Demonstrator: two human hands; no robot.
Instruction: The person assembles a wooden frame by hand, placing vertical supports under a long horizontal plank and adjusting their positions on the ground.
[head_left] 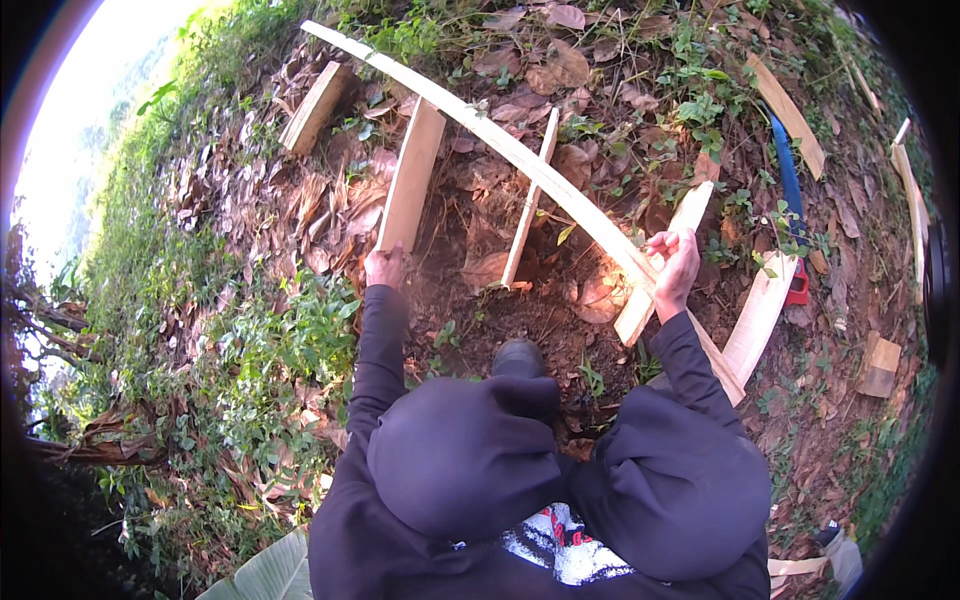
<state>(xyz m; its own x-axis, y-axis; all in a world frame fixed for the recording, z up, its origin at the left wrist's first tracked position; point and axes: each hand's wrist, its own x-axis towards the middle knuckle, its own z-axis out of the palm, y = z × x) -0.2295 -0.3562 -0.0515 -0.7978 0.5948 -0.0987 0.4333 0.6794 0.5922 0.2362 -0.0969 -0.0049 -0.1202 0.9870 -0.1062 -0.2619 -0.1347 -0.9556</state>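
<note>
My left hand point(384, 266) is closed on the near end of a flat wooden board point(412, 180) that slants away from me. That board's far end meets a long, narrow wooden strip point(530, 165), which runs from the far left to the near right. Around this strip, close to its near end, the fingers of my right hand point(676, 265) are closed. Beneath the strip by that hand lies a short board point(634, 318), partly hidden. A thin stick of wood point(522, 235) passes under the strip between my hands.
A saw with a blue blade point(787, 170) and red handle point(798, 284) lies at the right. Beside it are a pale board point(762, 312) and another plank point(786, 115). A wood block point(316, 108) sits far left; a small block point(879, 364) lies right. Leaves and plants cover the sloping ground.
</note>
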